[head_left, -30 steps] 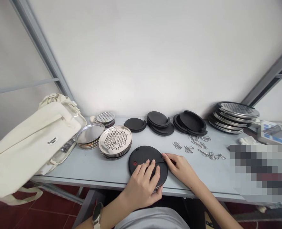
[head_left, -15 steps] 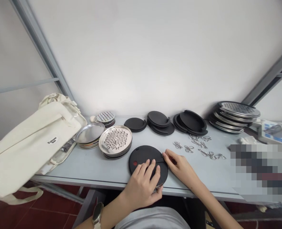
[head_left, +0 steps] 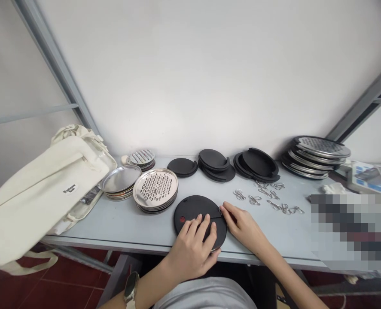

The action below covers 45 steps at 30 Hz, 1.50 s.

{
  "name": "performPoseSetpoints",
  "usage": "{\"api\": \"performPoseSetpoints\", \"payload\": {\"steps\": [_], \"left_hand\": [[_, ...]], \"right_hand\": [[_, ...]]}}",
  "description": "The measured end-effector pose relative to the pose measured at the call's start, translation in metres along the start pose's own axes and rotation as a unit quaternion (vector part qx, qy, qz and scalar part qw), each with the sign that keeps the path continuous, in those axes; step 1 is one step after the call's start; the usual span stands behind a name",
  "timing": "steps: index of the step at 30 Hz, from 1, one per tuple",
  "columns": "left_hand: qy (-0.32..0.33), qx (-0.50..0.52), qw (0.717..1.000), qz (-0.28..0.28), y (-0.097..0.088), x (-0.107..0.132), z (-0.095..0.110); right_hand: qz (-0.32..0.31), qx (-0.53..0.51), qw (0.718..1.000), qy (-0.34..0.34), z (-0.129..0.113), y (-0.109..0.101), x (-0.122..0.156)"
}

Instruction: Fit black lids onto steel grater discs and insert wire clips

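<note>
A round black disc with a small red dot and a slit lies near the table's front edge. My left hand rests on its near side, fingers spread flat and pressing down, thumb at the rim. My right hand sits at the disc's right edge, fingertips pinched together where the slit meets the rim; what they pinch is too small to make out. A watch is on my left wrist.
Stacks of perforated metal discs and plain metal plates stand to the left, black discs at the back, more metal discs at the far right. Wire clips lie scattered. A cream bag overhangs the grey table.
</note>
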State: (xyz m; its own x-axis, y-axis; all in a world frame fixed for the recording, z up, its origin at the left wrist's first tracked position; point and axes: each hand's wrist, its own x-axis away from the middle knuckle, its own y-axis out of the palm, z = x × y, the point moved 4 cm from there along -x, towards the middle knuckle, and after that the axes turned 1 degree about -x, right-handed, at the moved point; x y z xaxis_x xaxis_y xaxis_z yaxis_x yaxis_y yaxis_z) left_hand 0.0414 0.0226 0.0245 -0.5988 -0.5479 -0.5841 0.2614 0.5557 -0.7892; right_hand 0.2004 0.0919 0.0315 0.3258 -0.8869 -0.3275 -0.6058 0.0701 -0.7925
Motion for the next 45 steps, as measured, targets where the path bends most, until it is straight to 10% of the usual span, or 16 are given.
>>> {"api": "performPoseSetpoints", "payload": {"steps": [11,45], "left_hand": [[0.014,-0.021,1.000,-0.015,-0.0003,-0.0008,0.0000],[0.001,-0.016,1.000,-0.010,0.0014,-0.0008,0.0000]], "right_hand": [[0.079,0.188,0.978,-0.051,-0.0067,0.0073,0.0071],[0.044,0.108,0.993,-0.022,-0.0036,0.0068,0.0073]]}}
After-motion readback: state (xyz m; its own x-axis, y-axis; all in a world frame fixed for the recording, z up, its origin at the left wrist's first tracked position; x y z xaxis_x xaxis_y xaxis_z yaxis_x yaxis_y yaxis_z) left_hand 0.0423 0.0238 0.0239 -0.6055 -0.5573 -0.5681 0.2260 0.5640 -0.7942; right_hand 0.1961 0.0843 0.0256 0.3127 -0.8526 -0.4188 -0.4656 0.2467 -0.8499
